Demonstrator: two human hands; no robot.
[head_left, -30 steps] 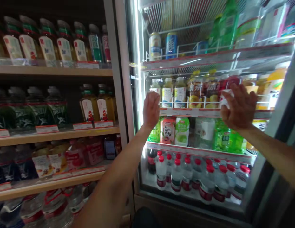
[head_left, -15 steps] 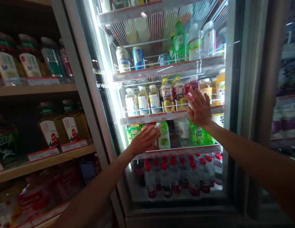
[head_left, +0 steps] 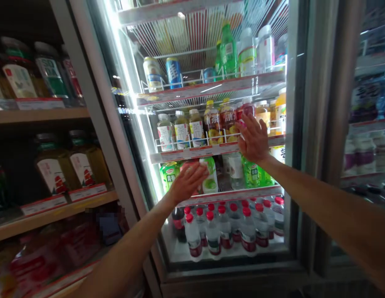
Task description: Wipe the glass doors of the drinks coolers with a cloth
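Observation:
A lit drinks cooler (head_left: pixel 293 165) with a glass front stands before me. My left hand (head_left: pixel 188 182) lies open with its fingers stretched, level with the green and pink bottles (head_left: pixel 211 180) on the third shelf. My right hand (head_left: pixel 253 138) is open too, fingers spread flat, in front of the red and yellow tea bottles (head_left: pixel 225 122) on the second shelf. Both palms seem to rest against the glass. Neither hand holds anything.
Red-capped water bottles (head_left: pixel 223 231) fill the cooler's bottom shelf; cans (head_left: pixel 172 72) and green bottles stand on the top one. Wooden shelves (head_left: pixel 56 116) with dark bottles run along the left. A second cooler (head_left: pixel 366 124) stands on the right.
My left hand dropped from the second shelf's level to the third and flattened. My right hand opened flat. The view swung so the cooler's right frame now shows.

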